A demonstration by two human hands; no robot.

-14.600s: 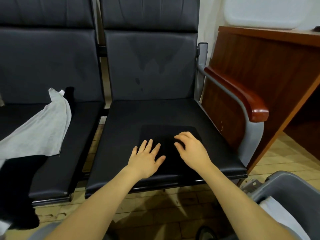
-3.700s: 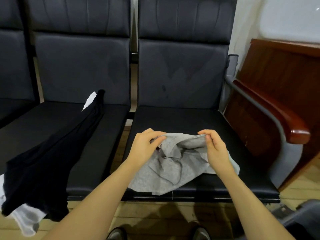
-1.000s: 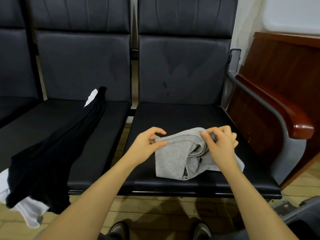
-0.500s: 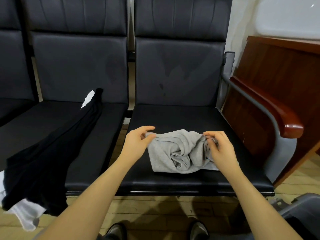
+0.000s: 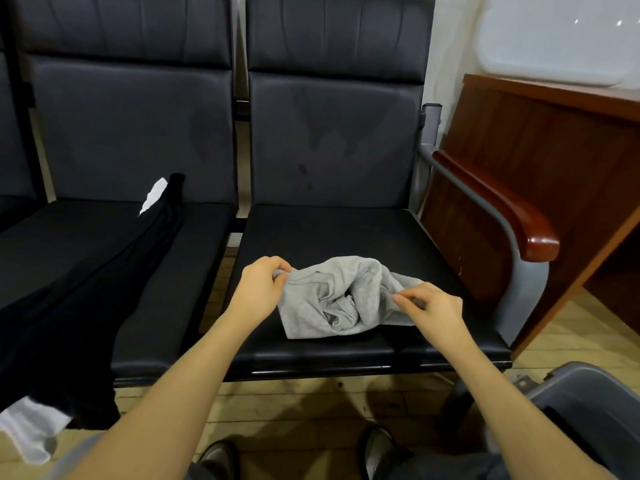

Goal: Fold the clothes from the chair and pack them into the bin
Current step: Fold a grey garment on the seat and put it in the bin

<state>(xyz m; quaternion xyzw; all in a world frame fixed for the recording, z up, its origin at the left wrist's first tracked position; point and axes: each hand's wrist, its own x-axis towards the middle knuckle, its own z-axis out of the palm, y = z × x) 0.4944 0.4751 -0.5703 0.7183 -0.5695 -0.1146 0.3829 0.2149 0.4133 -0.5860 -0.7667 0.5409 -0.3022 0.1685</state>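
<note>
A crumpled grey garment (image 5: 341, 299) lies on the front half of the right black chair seat (image 5: 332, 230). My left hand (image 5: 258, 289) pinches its upper left corner. My right hand (image 5: 433, 306) pinches its right edge with fingers curled. A black garment (image 5: 79, 282) drapes over the left chair seat and hangs off its front, with white cloth (image 5: 31, 431) showing beneath it at the lower left. The grey bin (image 5: 588, 403) stands on the floor at the lower right, only partly in view.
A metal armrest with a red-brown wooden top (image 5: 498, 209) borders the right chair. A wooden desk (image 5: 554, 140) stands just beyond it. My shoes (image 5: 377, 448) are on the wooden floor below the seat.
My right hand has moved lower and to the right along the grey garment's edge, pulling it outwards. The left hand keeps its corner. The garment looks more bunched in the middle.
</note>
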